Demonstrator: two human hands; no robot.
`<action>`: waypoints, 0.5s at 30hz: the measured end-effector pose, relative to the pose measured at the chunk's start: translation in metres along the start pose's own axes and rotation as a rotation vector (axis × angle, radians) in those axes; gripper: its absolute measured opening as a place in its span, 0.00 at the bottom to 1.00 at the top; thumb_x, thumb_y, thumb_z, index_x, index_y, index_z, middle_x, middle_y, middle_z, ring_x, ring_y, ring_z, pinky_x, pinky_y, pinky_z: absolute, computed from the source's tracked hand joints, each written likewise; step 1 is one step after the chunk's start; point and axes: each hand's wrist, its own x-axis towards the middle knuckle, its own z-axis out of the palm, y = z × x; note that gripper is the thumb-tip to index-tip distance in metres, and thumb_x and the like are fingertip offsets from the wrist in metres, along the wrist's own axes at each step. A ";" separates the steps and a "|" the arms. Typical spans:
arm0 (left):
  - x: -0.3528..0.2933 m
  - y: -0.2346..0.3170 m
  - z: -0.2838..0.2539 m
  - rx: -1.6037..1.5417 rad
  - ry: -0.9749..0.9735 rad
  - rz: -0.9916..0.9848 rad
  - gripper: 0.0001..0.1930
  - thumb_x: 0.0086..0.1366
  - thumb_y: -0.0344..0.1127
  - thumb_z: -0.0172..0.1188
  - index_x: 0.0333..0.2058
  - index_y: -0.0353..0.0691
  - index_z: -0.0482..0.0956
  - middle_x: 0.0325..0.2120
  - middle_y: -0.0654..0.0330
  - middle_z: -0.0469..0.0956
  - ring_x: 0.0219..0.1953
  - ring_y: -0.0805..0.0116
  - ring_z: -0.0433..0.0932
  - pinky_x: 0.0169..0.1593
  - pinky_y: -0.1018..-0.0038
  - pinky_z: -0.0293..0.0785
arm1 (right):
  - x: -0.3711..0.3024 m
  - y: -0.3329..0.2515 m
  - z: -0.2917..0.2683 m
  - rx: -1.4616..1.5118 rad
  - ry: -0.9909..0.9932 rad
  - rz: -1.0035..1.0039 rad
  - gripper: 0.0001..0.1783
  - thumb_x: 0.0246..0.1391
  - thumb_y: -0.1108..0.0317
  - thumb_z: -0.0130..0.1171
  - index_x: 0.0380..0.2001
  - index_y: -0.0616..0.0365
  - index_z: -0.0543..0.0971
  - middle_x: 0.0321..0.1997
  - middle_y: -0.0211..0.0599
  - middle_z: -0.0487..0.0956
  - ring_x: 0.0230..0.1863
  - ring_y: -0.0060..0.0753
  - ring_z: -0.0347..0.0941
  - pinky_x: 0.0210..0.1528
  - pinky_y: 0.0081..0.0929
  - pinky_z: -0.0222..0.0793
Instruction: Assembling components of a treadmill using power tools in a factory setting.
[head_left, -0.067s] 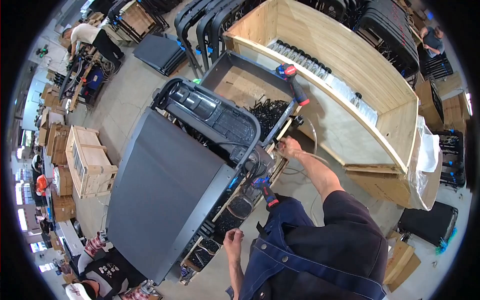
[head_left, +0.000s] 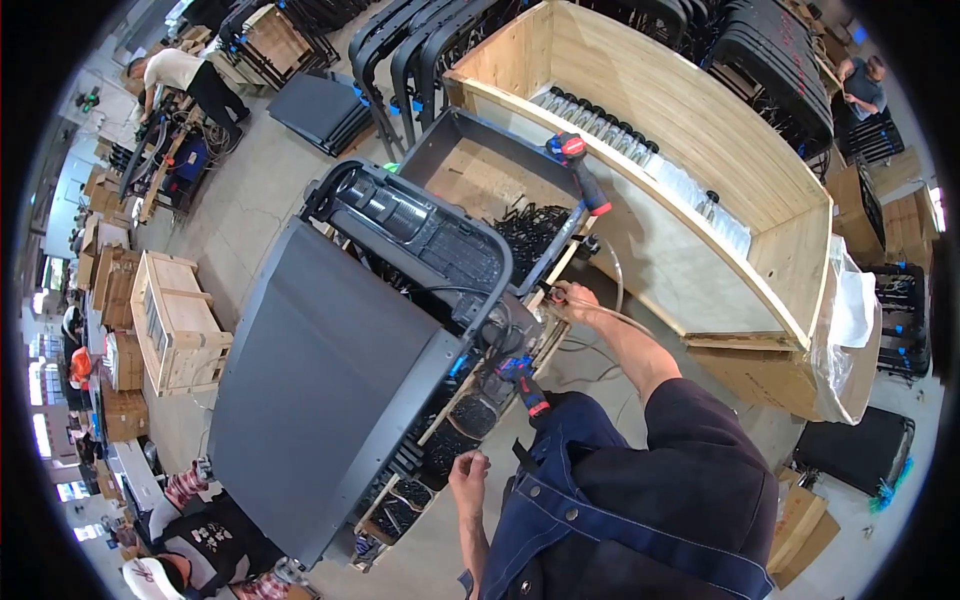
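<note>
My right hand (head_left: 575,301) is at the bench edge, its fingers closed together by a small dark piece too small to name. A clear hose (head_left: 617,275) loops close by that hand. Low at my side, my left hand (head_left: 469,477) has its fingers curled in a pinch; whatever they hold, if anything, is hidden. Between the hands, a blue and black power drill (head_left: 524,384) rests at the bench edge beside bins of small black parts (head_left: 474,416). A large dark grey panel with a frame (head_left: 330,370) lies across the bench.
Another power drill (head_left: 580,172) lies on the rim of a tray (head_left: 480,160) holding black screws. A long wooden crate (head_left: 700,130) with wrapped parts stands behind. A co-worker (head_left: 215,540) is at the panel's lower left. A smaller wooden crate (head_left: 185,330) stands left.
My right hand has shifted slightly lower and turned, and a small dark piece now shows at its fingertips. The left hand keeps nearly the same pose.
</note>
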 end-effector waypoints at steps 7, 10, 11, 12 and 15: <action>0.002 0.041 0.166 0.004 -0.394 0.322 0.17 0.70 0.42 0.63 0.47 0.33 0.78 0.36 0.60 0.82 0.40 0.71 0.80 0.45 0.74 0.76 | -0.115 0.070 -0.039 0.229 -0.303 -0.207 0.28 0.53 0.58 0.70 0.53 0.63 0.78 0.41 0.38 0.83 0.45 0.31 0.78 0.52 0.32 0.73; -0.004 0.085 0.220 0.091 -0.513 0.363 0.14 0.71 0.37 0.62 0.47 0.32 0.78 0.38 0.60 0.81 0.40 0.74 0.79 0.46 0.76 0.75 | -0.157 0.042 -0.126 0.439 -0.670 0.014 0.23 0.57 0.61 0.69 0.52 0.62 0.79 0.36 0.32 0.82 0.39 0.23 0.76 0.48 0.27 0.73; -0.011 0.110 0.238 0.144 -0.540 0.400 0.14 0.71 0.37 0.62 0.47 0.32 0.78 0.38 0.61 0.81 0.39 0.75 0.78 0.46 0.76 0.75 | -0.155 0.048 -0.157 0.449 -0.601 -0.036 0.23 0.58 0.61 0.68 0.52 0.62 0.79 0.36 0.31 0.82 0.38 0.22 0.76 0.47 0.26 0.73; -0.008 0.124 0.254 0.127 -0.539 0.415 0.13 0.71 0.36 0.62 0.47 0.32 0.79 0.38 0.59 0.81 0.40 0.74 0.78 0.47 0.76 0.75 | -0.146 0.055 -0.185 0.458 -0.538 -0.083 0.22 0.60 0.60 0.67 0.52 0.62 0.80 0.36 0.31 0.83 0.37 0.21 0.77 0.47 0.25 0.74; -0.002 0.185 0.319 0.155 -0.523 0.451 0.12 0.71 0.35 0.61 0.46 0.32 0.79 0.37 0.60 0.82 0.41 0.76 0.78 0.47 0.76 0.74 | -0.102 0.076 -0.303 0.852 -0.230 -0.079 0.28 0.59 0.57 0.67 0.57 0.63 0.77 0.44 0.36 0.84 0.39 0.25 0.79 0.44 0.28 0.77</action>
